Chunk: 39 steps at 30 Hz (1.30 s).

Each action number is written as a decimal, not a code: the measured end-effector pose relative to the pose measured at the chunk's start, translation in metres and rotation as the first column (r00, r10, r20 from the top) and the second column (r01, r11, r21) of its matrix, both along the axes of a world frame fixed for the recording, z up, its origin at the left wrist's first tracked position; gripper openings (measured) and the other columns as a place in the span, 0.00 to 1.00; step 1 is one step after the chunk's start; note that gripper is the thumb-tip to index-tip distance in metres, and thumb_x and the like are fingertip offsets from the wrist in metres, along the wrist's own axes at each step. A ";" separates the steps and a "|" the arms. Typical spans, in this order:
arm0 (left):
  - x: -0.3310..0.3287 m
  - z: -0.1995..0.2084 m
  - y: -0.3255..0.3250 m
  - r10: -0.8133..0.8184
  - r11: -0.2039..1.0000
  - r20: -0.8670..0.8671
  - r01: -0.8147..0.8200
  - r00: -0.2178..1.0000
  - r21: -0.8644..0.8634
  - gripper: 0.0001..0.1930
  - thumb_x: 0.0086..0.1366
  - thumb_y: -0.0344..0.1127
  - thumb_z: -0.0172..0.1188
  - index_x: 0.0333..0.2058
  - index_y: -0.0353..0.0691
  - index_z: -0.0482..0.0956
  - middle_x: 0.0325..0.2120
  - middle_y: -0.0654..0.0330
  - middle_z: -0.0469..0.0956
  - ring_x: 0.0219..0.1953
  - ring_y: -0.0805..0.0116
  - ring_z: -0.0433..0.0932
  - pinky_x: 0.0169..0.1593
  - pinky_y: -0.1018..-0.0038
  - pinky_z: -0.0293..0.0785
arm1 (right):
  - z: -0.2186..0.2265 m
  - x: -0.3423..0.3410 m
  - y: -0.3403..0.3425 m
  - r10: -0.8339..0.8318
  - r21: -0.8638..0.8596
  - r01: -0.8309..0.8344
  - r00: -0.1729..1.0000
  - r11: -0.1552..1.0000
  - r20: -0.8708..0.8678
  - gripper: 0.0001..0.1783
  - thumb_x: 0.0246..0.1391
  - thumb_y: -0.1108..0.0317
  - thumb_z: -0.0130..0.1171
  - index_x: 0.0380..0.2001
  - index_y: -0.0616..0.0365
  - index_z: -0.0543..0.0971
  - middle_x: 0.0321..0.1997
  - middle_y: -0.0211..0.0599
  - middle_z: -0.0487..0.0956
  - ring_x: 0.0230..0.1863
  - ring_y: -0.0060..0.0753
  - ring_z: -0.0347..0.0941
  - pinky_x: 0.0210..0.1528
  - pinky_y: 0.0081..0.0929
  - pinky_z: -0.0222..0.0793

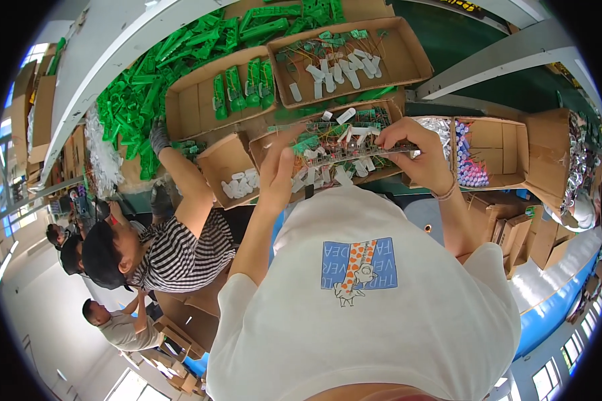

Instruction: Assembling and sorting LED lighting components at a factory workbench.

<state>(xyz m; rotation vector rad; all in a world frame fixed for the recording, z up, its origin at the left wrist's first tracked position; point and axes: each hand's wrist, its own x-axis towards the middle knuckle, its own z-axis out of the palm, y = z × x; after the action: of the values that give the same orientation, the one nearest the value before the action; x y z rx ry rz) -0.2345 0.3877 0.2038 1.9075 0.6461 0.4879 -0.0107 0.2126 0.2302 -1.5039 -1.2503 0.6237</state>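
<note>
My right hand (416,148) is closed, thumb and fingers pinching the right end of a long, narrow circuit-board strip (354,155). The strip lies level above a cardboard box of wired boards and white plastic pieces (342,175). Near its left end is my left hand (277,160), its fingers smeared by motion, so I cannot tell whether they grip anything. Green boards with thin wires (306,142) lie just beside those fingers. Small white pieces (346,115) rest on the boards behind the strip.
Ahead stand boxes of green housings (233,87) and wired white pieces (351,70). Loose green parts (137,100) pile up at the far left. On the right, a box (491,150) holds purple-wrapped cylinders. A co-worker in stripes (187,250) reaches in with a gloved hand (159,137).
</note>
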 end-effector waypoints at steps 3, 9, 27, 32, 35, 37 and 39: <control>-0.001 0.023 -0.012 -0.018 0.957 0.243 0.087 0.970 -0.275 0.15 0.63 0.31 0.58 0.49 0.37 0.77 0.52 0.50 0.74 0.53 0.60 0.74 0.57 0.68 0.69 | -0.001 0.000 0.001 -0.022 -0.018 0.021 0.996 1.000 -0.083 0.14 0.42 0.86 0.61 0.33 0.61 0.74 0.38 0.38 0.79 0.40 0.27 0.75 0.44 0.22 0.71; -0.005 0.029 -0.017 0.054 0.995 0.221 -0.035 0.974 -0.089 0.15 0.54 0.18 0.65 0.43 0.32 0.80 0.42 0.53 0.79 0.43 0.67 0.79 0.47 0.76 0.76 | -0.005 -0.001 0.007 -0.051 -0.082 0.031 0.968 0.996 -0.244 0.14 0.46 0.85 0.62 0.36 0.61 0.73 0.40 0.37 0.80 0.40 0.22 0.74 0.44 0.21 0.70; -0.002 0.055 -0.012 -0.202 0.979 -0.034 0.203 0.979 0.030 0.13 0.56 0.20 0.59 0.42 0.37 0.77 0.45 0.53 0.76 0.43 0.53 0.76 0.46 0.67 0.73 | -0.003 -0.010 0.015 0.068 -0.078 -0.072 0.996 0.994 -0.056 0.17 0.42 0.79 0.68 0.39 0.57 0.78 0.39 0.33 0.78 0.40 0.28 0.76 0.41 0.23 0.73; 0.011 0.042 -0.020 -0.178 0.952 -0.070 0.190 0.982 0.239 0.12 0.55 0.21 0.62 0.39 0.38 0.78 0.39 0.54 0.78 0.38 0.52 0.77 0.42 0.66 0.74 | -0.006 -0.012 0.024 0.093 -0.094 -0.107 0.986 0.990 -0.139 0.17 0.43 0.79 0.69 0.39 0.59 0.77 0.41 0.34 0.77 0.40 0.25 0.75 0.42 0.22 0.72; 0.014 0.029 -0.019 -0.159 0.946 0.020 0.146 0.987 0.291 0.13 0.53 0.22 0.64 0.39 0.38 0.78 0.36 0.55 0.78 0.37 0.53 0.77 0.40 0.65 0.74 | -0.014 -0.002 0.028 0.049 -0.051 -0.074 0.925 0.996 -0.377 0.17 0.44 0.80 0.68 0.39 0.60 0.77 0.40 0.35 0.77 0.41 0.26 0.76 0.45 0.21 0.71; 0.018 0.027 -0.016 -0.131 0.910 0.096 0.082 0.987 0.406 0.13 0.53 0.21 0.64 0.38 0.39 0.79 0.35 0.55 0.78 0.37 0.53 0.77 0.39 0.65 0.74 | -0.018 0.004 0.031 0.067 0.002 -0.074 0.884 0.997 -0.462 0.15 0.42 0.81 0.68 0.36 0.61 0.77 0.39 0.36 0.78 0.41 0.28 0.76 0.46 0.23 0.71; 0.016 0.032 -0.013 -0.127 0.900 0.102 0.071 0.987 0.430 0.13 0.52 0.22 0.64 0.37 0.39 0.79 0.34 0.55 0.78 0.37 0.54 0.77 0.39 0.65 0.74 | -0.008 0.004 0.032 0.062 -0.005 -0.068 0.929 0.998 -0.364 0.13 0.42 0.81 0.68 0.34 0.61 0.78 0.38 0.37 0.79 0.42 0.30 0.76 0.46 0.24 0.71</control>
<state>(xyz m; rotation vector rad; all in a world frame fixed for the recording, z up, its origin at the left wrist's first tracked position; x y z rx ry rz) -0.2184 0.3746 0.2353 2.2840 0.3729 0.7254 -0.0065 0.2441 0.2219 -1.2905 -1.0103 0.9139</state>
